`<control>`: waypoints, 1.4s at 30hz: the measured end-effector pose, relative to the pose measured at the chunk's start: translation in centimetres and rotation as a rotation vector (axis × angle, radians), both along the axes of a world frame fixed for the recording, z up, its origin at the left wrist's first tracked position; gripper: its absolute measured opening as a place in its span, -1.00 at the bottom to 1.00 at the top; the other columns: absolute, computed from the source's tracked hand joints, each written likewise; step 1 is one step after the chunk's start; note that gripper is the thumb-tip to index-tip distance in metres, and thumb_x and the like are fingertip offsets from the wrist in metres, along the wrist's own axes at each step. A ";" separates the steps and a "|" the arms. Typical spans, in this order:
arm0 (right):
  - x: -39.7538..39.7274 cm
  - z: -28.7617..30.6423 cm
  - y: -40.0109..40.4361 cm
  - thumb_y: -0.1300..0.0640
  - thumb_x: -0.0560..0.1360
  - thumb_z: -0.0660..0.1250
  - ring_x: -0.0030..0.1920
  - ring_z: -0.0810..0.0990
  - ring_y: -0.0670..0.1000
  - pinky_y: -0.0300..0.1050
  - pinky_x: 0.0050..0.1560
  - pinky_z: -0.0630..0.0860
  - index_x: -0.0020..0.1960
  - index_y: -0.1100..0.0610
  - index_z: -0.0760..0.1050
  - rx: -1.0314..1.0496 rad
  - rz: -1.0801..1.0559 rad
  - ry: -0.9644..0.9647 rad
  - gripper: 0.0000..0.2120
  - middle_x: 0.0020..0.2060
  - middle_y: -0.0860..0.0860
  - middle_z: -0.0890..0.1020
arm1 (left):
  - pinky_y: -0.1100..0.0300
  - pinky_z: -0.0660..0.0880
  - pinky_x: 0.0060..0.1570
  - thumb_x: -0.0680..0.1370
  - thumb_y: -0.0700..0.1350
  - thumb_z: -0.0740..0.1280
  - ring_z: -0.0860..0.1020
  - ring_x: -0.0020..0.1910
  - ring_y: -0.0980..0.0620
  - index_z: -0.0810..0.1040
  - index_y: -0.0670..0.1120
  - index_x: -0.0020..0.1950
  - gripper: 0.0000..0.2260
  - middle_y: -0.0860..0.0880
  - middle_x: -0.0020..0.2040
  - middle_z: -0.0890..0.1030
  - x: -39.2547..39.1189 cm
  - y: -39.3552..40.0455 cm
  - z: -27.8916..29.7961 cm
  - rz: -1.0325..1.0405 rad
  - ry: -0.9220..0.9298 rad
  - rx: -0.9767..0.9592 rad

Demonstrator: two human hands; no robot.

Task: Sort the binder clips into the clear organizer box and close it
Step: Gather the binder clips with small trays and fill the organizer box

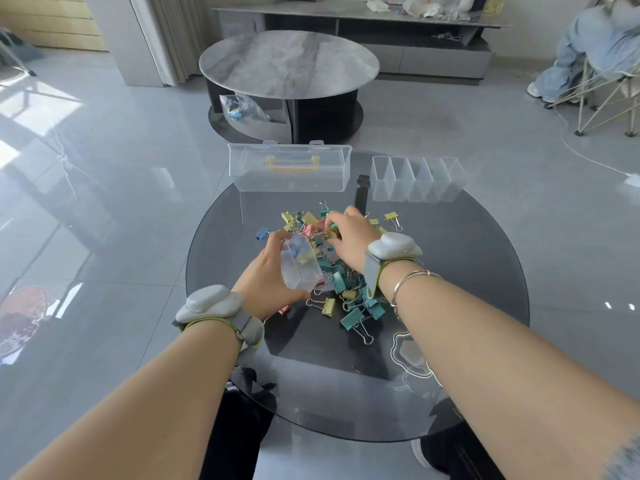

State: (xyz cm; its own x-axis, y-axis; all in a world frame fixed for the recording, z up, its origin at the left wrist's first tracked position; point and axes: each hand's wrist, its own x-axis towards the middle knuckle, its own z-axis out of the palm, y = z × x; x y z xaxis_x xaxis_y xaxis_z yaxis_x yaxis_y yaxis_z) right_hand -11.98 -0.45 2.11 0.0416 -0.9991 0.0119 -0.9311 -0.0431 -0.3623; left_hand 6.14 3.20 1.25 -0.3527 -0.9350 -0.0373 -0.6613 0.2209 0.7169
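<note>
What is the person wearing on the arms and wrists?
Both forearms are bare; no sleeves show. The left wrist carries a rounded light grey device on a grey strap with a yellow-green edge. The right wrist carries the same kind of device and strap, and behind it a thin metal bangle. No cables or markings are visible.

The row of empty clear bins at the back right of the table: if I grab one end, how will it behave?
The row of bins looks like thin clear plastic, so probably very light and easily slid on the smooth glass table. They seem to be separate cups standing side by side, so lifting one end likely takes one bin only. Empty and tall, they may tip if nudged.
</note>
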 end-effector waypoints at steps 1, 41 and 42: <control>-0.1 0.5 0.2 0.20 0.53 0.31 -0.18 0.46 0.10 -0.15 -0.20 0.30 0.13 0.11 0.47 0.008 -0.013 -0.057 -0.81 0.02 0.10 0.43 | -0.03 0.50 0.08 0.31 -0.12 0.53 0.51 0.10 -0.13 0.15 -0.02 0.37 -0.23 -0.06 0.24 0.45 -0.1 0.0 0.1 0.008 -0.015 0.009; 2.5 0.0 1.3 0.06 0.42 0.40 0.25 0.36 0.25 0.05 0.16 0.39 0.26 0.07 0.39 0.275 0.076 0.183 -0.56 0.24 0.14 0.38 | -0.10 0.49 0.08 0.21 -0.03 0.56 0.50 0.03 -0.14 0.14 0.05 0.27 -0.21 -0.03 0.15 0.49 0.0 -1.0 0.1 0.033 -0.139 0.054; 2.7 -0.2 1.1 0.06 0.43 0.37 0.21 0.41 0.24 0.03 0.08 0.40 0.25 0.09 0.40 0.247 0.085 0.187 -0.59 0.22 0.15 0.40 | -0.10 0.48 0.08 0.21 -0.03 0.56 0.50 0.03 -0.14 0.14 0.04 0.27 -0.21 -0.03 0.15 0.48 0.1 -1.0 0.1 0.031 -0.133 0.056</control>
State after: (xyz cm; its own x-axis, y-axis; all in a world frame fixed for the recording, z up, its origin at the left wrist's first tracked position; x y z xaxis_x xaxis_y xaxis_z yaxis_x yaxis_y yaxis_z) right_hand -9.27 0.62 1.94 0.1039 -0.9636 -0.2462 -0.9793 -0.0560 -0.1943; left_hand 6.25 2.18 1.34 -0.3119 -0.9406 -0.1339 -0.7573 0.1610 0.6329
